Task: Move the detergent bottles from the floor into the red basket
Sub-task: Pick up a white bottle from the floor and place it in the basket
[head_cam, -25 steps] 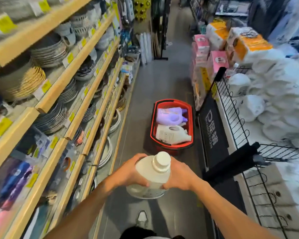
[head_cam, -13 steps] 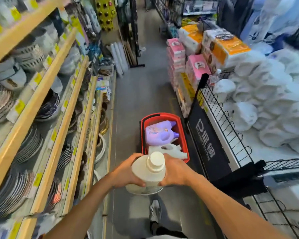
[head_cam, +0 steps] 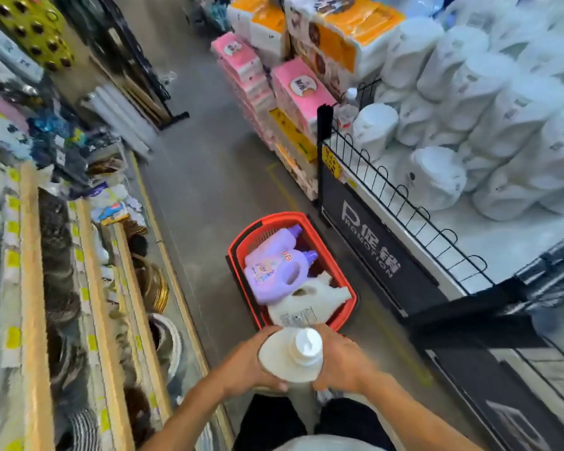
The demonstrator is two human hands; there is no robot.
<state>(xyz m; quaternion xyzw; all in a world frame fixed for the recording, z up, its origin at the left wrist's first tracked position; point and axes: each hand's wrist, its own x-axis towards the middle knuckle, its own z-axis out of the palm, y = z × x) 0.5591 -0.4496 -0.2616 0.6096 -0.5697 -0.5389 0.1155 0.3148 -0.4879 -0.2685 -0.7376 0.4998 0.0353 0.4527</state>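
Closed up since half a second ago: the red basket (head_cam: 267, 217) now sits just beyond the carried bottle, where a strip of floor (head_cam: 205, 164) parted them before.

Item in hand: white detergent bottle (head_cam: 290, 356), upright, cap toward the camera, long axis near vertical, held clear of the floor. Left hand (head_cam: 241, 366) and right hand (head_cam: 344, 359) grip opposite flanks, fingers (head_cam: 269, 384) curled round the body. Neither hand is nearer the basket; they are evenly placed.

Bearing: the basket lies forward of and below the hands, its long axis running away from the person and angled slightly right.

Container contents: two purple bottles, far one (head_cam: 274, 244) and near one (head_cam: 271, 278), on their sides, caps pointing right; one white bottle (head_cam: 310, 304) on its side at the near end, neck to the right, touching the nearer purple one.

Free room: judged scant; the incoming bottle probably has to be tipped flat on top of the others.

Floor stock: no further bottles in view.

Adjacent: black promotion bin (head_cam: 365, 242) just right of the basket.
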